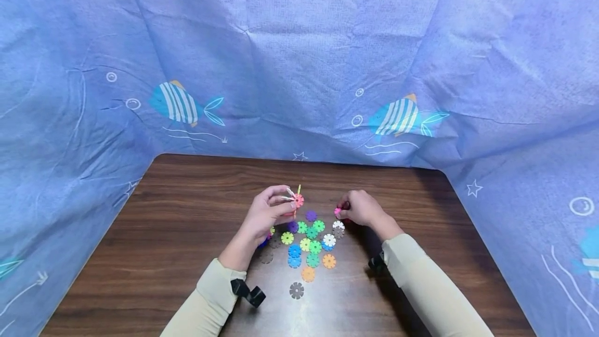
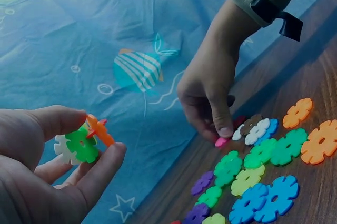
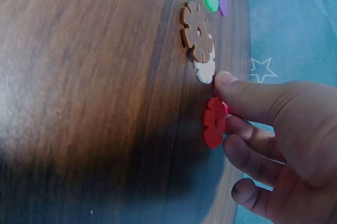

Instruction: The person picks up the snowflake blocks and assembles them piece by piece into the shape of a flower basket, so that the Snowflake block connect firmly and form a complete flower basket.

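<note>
My left hand (image 1: 269, 212) pinches a small cluster of joined plastic snowflake discs between thumb and fingers, held above the table. In the left wrist view the cluster shows an orange disc (image 2: 100, 130), a green disc (image 2: 82, 144) and a white disc (image 2: 62, 149), plus a bit of red. The head view shows a pinkish-red disc (image 1: 298, 201) on it. At the far right of the loose pieces, my right hand (image 1: 362, 208) pinches a pink snowflake disc (image 1: 338, 212) low at the tabletop. Beside those fingertips is a red disc (image 3: 214, 124); the fingers partly hide the pink one.
Loose snowflake discs lie scattered between the forearms, some overlapping: blue (image 1: 294, 250), green (image 1: 312, 260), orange (image 1: 329, 261), white (image 1: 329, 240) and purple (image 1: 311, 216). A grey-brown disc (image 1: 297, 290) lies nearest me. Behind the wooden table (image 1: 196, 186) hangs a blue fish-print cloth (image 1: 299, 66).
</note>
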Motion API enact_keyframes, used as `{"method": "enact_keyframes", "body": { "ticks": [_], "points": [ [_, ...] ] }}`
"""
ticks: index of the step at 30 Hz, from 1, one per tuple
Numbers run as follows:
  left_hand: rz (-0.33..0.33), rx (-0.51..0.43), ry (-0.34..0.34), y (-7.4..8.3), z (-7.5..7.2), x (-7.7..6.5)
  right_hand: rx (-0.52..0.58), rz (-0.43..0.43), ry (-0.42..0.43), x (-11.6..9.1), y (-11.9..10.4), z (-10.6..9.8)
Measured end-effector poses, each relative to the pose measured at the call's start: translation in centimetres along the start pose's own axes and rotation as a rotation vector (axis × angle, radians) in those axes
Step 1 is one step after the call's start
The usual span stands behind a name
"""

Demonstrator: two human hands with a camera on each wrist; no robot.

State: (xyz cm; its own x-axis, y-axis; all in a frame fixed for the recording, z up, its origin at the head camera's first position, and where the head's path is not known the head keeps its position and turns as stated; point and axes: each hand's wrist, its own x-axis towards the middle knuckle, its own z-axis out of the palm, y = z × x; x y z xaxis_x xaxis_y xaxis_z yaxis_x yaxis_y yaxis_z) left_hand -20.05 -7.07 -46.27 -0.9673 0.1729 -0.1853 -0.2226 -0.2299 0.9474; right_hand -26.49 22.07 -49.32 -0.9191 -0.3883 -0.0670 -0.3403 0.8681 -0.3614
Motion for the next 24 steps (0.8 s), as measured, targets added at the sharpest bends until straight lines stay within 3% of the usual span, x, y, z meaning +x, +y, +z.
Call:
{"method": "enact_keyframes", "body": {
  "ticks": [8, 13, 20, 24],
  "points": [
    [-0.001, 0.02, 0.002, 0.0, 0.0, -0.1, 0.072, -0.025, 0.065, 0.2, -0.1, -0.8],
    [0.0, -0.001, 0.008, -0.1, -0.1, 0.0, 0.309, -0.068, 0.144, 0.2, -1.8, -1.7],
    [-0.002, 0.022, -0.021, -0.1, -0.1, 0.0, 0.679, -0.164, 0.302, -1.0, -6.7, -1.9],
    [-0.012, 0.024, -0.035, 0.0, 0.1, -0.1, 0.812, -0.219, 0.363, -2.0, -9.4, -2.2]
  ]
}}
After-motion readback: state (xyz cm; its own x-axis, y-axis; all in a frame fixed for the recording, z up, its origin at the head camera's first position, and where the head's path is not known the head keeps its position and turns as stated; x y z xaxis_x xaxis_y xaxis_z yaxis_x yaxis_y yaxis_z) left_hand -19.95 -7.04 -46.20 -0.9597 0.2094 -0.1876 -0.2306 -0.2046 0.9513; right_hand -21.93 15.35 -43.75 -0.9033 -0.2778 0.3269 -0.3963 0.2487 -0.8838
